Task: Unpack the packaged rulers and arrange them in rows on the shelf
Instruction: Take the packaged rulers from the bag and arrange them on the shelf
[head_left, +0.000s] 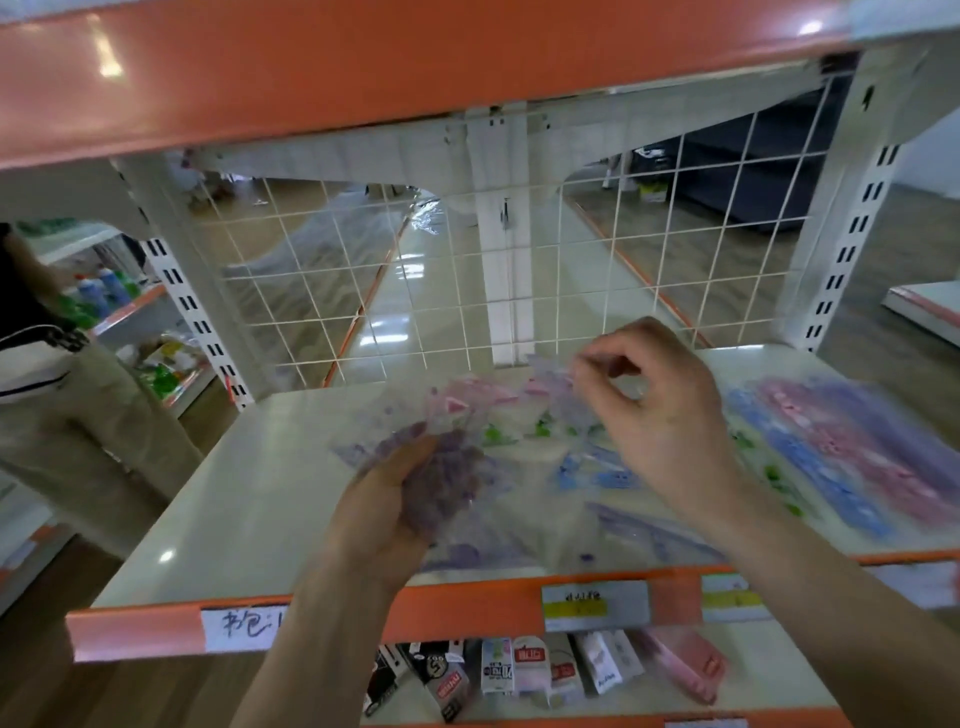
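Note:
My left hand (387, 499) grips a clear plastic pack of purple rulers (447, 467) from below, above the middle of the white shelf (218, 509). My right hand (654, 410) pinches the pack's upper edge (558, 376) between thumb and fingers. Under both hands lie loose ruler sets (597, 473) in blue, green and purple on the shelf. On the shelf's right side, rulers (841, 447) in blue, pink and purple lie side by side in rows. Motion blurs the pack and the rulers.
A white wire grid (467, 270) closes the shelf's back. An orange shelf (363, 67) hangs overhead. The front lip (467, 603) carries price labels. Small boxes (519, 670) stand on the shelf below. A person (57, 395) stands at the left.

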